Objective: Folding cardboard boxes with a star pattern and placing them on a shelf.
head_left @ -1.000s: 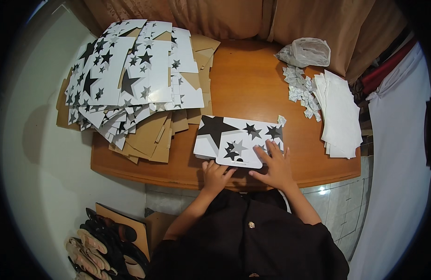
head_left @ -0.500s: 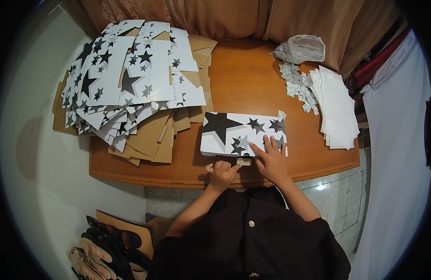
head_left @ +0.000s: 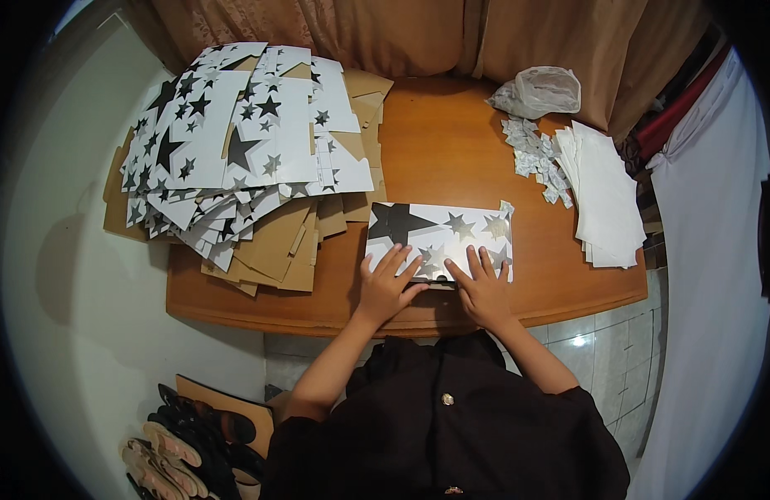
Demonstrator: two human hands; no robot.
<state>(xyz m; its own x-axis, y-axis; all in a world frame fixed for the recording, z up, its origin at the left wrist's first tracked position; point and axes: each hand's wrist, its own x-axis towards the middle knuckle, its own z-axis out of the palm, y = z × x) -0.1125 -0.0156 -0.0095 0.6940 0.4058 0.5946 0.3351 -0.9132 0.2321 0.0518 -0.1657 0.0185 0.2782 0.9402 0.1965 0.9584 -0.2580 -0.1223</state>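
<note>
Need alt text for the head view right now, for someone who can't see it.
Both hands, left hand and right hand, press flat on a star-printed white box at the wooden table's near edge. Star-printed flat cardboard pile lies left, white sheets right.

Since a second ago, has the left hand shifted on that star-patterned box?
Yes. The left hand slid away from the near table edge and now lies flat on the star-printed box, beside the right hand.

Both hands, left hand (head_left: 386, 287) and right hand (head_left: 483, 292), lay flat with fingers spread on a star-printed card (head_left: 439, 235); a heap of cards (head_left: 235, 158) sat beyond the left hand.
</note>
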